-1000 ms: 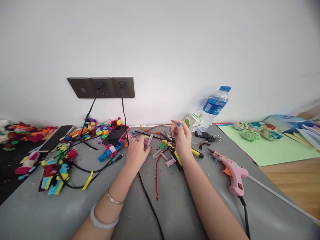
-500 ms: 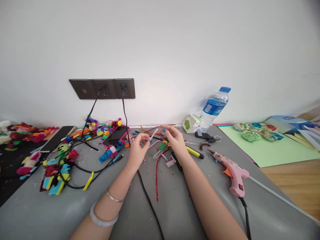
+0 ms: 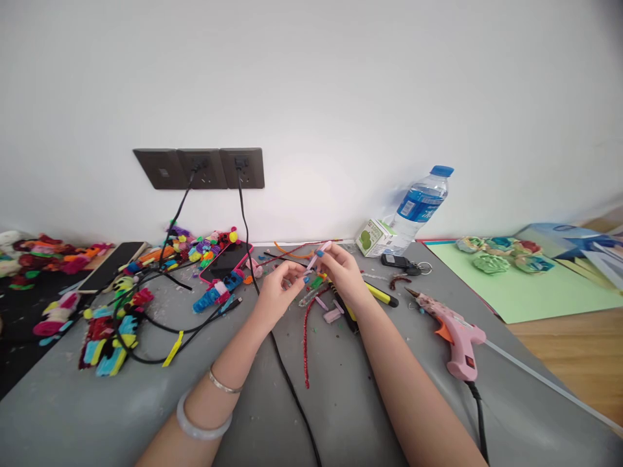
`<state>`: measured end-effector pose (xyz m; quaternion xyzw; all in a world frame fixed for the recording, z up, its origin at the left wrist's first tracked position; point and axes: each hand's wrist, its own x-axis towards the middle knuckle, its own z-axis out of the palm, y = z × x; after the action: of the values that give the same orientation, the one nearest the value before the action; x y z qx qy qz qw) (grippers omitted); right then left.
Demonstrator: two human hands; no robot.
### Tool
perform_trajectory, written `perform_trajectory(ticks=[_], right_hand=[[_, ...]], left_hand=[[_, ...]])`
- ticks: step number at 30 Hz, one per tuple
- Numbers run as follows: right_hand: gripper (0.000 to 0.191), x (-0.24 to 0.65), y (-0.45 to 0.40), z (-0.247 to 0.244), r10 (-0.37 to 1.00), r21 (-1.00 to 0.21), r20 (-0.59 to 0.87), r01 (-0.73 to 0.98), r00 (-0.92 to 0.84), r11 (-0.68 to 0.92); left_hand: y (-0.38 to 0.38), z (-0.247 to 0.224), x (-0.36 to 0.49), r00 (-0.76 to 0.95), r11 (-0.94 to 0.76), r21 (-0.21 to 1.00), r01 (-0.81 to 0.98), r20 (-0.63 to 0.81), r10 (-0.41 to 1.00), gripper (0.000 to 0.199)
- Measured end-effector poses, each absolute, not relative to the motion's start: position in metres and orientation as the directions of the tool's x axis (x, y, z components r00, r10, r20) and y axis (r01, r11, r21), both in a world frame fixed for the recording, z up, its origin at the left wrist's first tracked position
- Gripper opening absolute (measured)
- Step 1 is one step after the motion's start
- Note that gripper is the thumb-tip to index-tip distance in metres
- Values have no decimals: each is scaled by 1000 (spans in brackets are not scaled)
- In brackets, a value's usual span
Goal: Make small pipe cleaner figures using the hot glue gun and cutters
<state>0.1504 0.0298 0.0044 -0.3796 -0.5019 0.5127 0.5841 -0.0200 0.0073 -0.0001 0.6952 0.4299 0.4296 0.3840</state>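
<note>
Both hands up over the middle of the desk, nearly meeting. Left hand is closed to a fingertip pinch at the lower end of a pale pink strip; right hand pinches it higher up, thumb and index together, other fingers loosely curled. Strip's tilted, clear of the desk. Two-point hold presumably because it's thin and bendy, so each end gets control. Exact fingertip contact is small and partly hidden, so can't swear to it. Pink offcuts, a red fuzzy wire and yellow-handled pliers lie right below the hands, probably for short reach. Glue gun is on its side right of the right forearm, nozzle angled away from the person, likely keeping the hot end off the arms.
</note>
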Motion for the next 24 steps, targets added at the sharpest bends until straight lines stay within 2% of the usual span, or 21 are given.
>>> perform_trajectory(ticks=[5, 7, 10, 13, 17, 21, 24], right_hand=[[35, 156, 37, 2, 969, -931, 143, -306, 199, 200], [35, 157, 38, 2, 960, -928, 142, -305, 242, 214], [35, 158, 38, 2, 960, -933, 138, -293, 244, 209], [37, 158, 38, 0, 967, -932, 127, -307, 220, 192], [35, 157, 36, 0, 982, -931, 139, -323, 124, 172], [35, 153, 32, 4, 991, -932, 133, -338, 18, 131], [35, 150, 29, 5, 989, -932, 133, -348, -63, 103]], left_hand=[[-1, -3, -16, 517, -584, 686, 434, 342, 785, 18], [-5, -5, -13, 563, -627, 597, 500, 326, 760, 24], [-8, -7, -10, 569, -620, 545, 564, 288, 770, 19], [-7, -6, -10, 528, -601, 585, 544, 318, 788, 16], [-3, -3, -11, 394, -526, 731, 435, 371, 841, 17], [1, 0, -12, 223, -383, 878, 286, 328, 918, 13], [2, 0, -13, 141, -338, 927, 164, 317, 938, 11]])
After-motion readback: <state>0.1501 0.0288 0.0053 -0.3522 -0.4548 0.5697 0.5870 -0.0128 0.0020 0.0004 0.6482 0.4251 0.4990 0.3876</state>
